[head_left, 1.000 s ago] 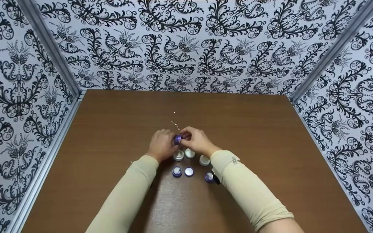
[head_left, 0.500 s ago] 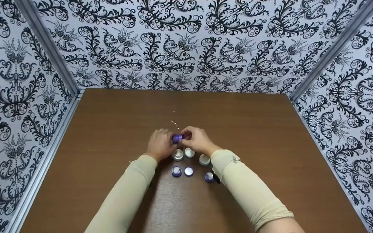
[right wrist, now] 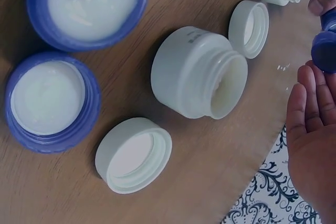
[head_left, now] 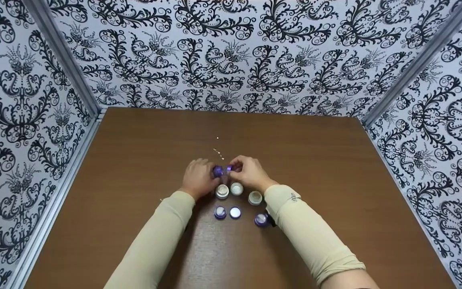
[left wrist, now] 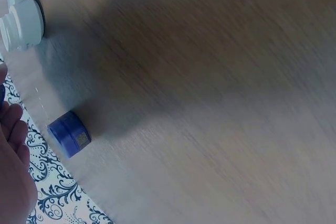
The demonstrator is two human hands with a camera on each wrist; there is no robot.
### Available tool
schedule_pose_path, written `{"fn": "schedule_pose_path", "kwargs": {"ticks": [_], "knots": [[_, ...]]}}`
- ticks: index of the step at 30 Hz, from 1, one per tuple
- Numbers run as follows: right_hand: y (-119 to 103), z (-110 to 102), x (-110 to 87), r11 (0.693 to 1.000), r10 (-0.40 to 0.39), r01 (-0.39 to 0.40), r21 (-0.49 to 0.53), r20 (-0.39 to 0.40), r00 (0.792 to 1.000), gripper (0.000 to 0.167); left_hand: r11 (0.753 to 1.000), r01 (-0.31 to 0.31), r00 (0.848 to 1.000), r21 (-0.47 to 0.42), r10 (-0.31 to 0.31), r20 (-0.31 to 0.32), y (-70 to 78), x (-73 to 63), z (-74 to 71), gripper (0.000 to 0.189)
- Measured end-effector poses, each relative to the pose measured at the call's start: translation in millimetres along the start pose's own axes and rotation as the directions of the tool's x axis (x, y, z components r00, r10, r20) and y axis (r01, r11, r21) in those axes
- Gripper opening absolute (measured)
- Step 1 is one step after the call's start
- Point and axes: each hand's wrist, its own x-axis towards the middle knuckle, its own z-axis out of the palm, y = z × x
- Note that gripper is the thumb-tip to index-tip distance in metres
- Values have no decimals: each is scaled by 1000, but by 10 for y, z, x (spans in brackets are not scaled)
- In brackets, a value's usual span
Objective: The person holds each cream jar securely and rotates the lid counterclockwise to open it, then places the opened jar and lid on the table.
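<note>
In the head view my left hand (head_left: pixel 199 176) grips a small purple jar (head_left: pixel 217 171), fingers curled round its side. Facing it, my right hand (head_left: pixel 251 173) pinches a purple lid (head_left: pixel 229 168), with a narrow gap between lid and jar. Just below the hands lie an open white jar (head_left: pixel 222 191) and a white lid (head_left: pixel 236 189). Under the right wrist stands another open white jar (right wrist: pixel 197 72), beside its white lid (right wrist: pixel 134 156). The right wrist view also shows an open blue-purple jar of white cream (right wrist: pixel 86 6) and a blue-purple lid (right wrist: pixel 52 98) with a white lining.
Nearer the body, a purple jar (head_left: pixel 220 212) and a purple lid (head_left: pixel 235 212) lie side by side. A further blue jar (left wrist: pixel 69 134) stands near the left arm. White specks (head_left: pixel 218 152) dot the brown table (head_left: pixel 315 160) beyond the hands. Patterned walls (head_left: pixel 231 60) enclose it.
Half a second ago the purple jar and lid were together; now they are apart. The right hand has drawn slightly to the right with the lid while the left hand stays in place.
</note>
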Motion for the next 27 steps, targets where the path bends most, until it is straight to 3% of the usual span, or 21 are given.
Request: {"fn": "schedule_pose_path", "kwargs": {"ticks": [18,27], "knots": [[85,61,36,990,40,-43,-133,-30,999,20,1000,10,999,15,-11,30,-36,-13,22,34],[100,76,81,950,94,-103,-293,-46,995,27,999,34,999,4,-34,40,-35,-34,-6,33]]}}
